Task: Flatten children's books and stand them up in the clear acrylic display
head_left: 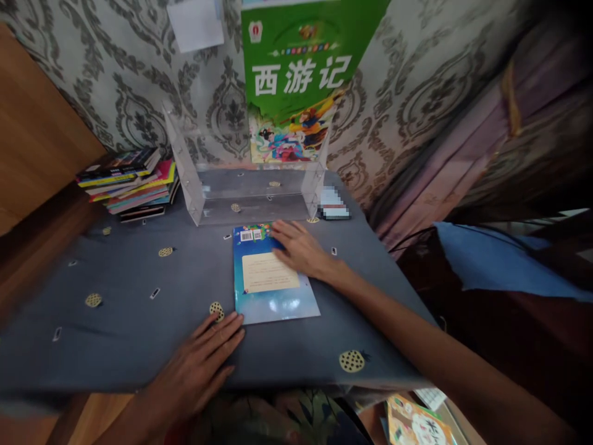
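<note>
A blue book (271,287) lies back cover up on the grey patterned cloth (139,309), with a barcode at its far left corner. My right hand (301,250) rests flat on the book's far right part, fingers stretched out. Palm down on the cloth lies my left hand (201,364), fingers spread, its fingertips touching the book's near left corner. Behind the book stands a clear acrylic rack (252,185), holding a green picture book (299,80) upright against the wall.
A stack of thin colourful books (132,182) sits at the back left beside a wooden panel (32,130). A small blurred object (334,205) lies right of the rack. Curtains and blue fabric (504,259) hang at the right. Another book (417,423) lies below the table's edge.
</note>
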Tool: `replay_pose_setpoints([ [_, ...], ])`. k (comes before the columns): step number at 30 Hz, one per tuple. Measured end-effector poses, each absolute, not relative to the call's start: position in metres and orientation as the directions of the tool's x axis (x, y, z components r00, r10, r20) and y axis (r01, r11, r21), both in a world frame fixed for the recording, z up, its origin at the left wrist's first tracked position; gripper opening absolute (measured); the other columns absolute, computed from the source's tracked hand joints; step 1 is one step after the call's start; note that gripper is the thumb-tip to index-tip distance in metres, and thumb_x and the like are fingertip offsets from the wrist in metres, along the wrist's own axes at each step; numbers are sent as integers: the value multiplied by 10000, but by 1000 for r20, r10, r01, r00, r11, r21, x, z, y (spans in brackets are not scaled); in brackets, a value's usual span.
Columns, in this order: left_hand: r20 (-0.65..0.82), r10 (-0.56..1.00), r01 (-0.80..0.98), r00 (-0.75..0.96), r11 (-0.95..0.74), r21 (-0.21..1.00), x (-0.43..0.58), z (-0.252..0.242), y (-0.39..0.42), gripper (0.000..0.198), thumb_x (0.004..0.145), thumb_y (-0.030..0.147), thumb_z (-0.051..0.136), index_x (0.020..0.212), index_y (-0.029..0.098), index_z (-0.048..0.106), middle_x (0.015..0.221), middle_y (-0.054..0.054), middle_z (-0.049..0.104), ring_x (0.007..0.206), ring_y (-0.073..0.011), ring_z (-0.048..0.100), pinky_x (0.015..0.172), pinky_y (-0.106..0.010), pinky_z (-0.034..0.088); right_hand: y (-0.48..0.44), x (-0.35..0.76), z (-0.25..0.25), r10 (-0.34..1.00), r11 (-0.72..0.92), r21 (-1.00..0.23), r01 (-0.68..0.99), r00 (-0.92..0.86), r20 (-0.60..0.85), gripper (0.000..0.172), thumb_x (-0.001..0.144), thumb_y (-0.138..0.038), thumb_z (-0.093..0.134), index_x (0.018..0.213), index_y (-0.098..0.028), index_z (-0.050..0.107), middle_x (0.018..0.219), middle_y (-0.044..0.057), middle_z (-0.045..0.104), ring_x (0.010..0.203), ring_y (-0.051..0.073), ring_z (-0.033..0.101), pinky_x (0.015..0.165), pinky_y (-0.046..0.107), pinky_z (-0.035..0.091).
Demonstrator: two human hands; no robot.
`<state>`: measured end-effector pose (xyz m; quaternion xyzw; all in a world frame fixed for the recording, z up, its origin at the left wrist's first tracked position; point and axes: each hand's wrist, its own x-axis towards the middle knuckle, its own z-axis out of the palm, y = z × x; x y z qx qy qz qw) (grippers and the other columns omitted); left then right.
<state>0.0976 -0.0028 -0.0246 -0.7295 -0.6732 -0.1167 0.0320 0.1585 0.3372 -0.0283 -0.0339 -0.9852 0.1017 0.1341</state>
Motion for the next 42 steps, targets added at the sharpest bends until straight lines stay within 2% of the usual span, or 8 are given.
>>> replay_pose_setpoints([
  [3,280,957,988,80,-112,101,96,-26,1,586,998,167,424,1566,203,283,1529,-82,475,1427,-206,432,1162,-436,423,299,137,-19,-142,969,-170,-178,-969,202,423,994,-339,508,1351,-123,578,1492,156,515,1424,262,437,1206,485,306],
  [6,310,946,990,99,-126,69,94,-25,4,567,996,195,428,1552,191,319,1501,-71,512,1401,-194,468,1131,-401,459,269,112,-21,-228,946,-191,-262,-956,185,496,1004,-432,503,1389,-122,540,1522,162,475,1458,258,383,1203,457,321],
  [13,314,943,989,108,-135,66,92,-21,4,583,1000,273,459,1559,208,308,1493,-68,521,1362,-189,516,1096,-353,489,298,110,-39,-47,959,-266,-96,-982,182,647,1003,-513,458,1493,-92,415,1581,200,361,1506,278,271,1219,463,292],
  [17,318,944,988,92,-127,92,90,-26,4,610,991,265,473,1570,247,280,1502,-63,508,1346,-205,534,1092,-382,494,340,135,-45,91,955,-296,34,-979,180,657,1014,-539,381,1526,-128,373,1593,190,340,1505,301,268,1212,553,270],
  [22,286,954,989,86,-116,90,90,-27,3,604,985,278,495,1555,227,302,1496,-80,515,1342,-211,539,1073,-413,509,348,162,-45,197,942,-303,143,-968,155,685,1020,-554,322,1547,-118,332,1609,180,312,1517,295,230,1218,535,264],
  [27,286,956,985,62,-105,135,93,-22,5,598,982,277,498,1551,245,316,1490,-92,526,1334,-219,548,1081,-414,501,312,203,-46,169,961,-253,114,-964,206,692,1026,-562,305,1575,-143,260,1619,169,293,1534,284,176,1231,572,190],
  [36,273,962,966,-11,-61,252,79,-19,12,543,998,303,486,1526,328,358,1427,-39,599,1271,-205,601,1065,-398,512,269,267,-45,54,977,-213,7,-974,218,744,1004,-577,389,1572,-115,258,1606,205,306,1521,301,224,1219,566,254],
  [42,195,981,983,-1,-34,179,51,-26,50,652,1017,478,429,1593,292,185,1596,-90,379,1471,-259,357,1181,-497,354,266,269,-38,48,971,-239,-4,-977,209,788,975,-589,463,1554,-81,297,1579,241,343,1506,321,263,1220,566,250],
])
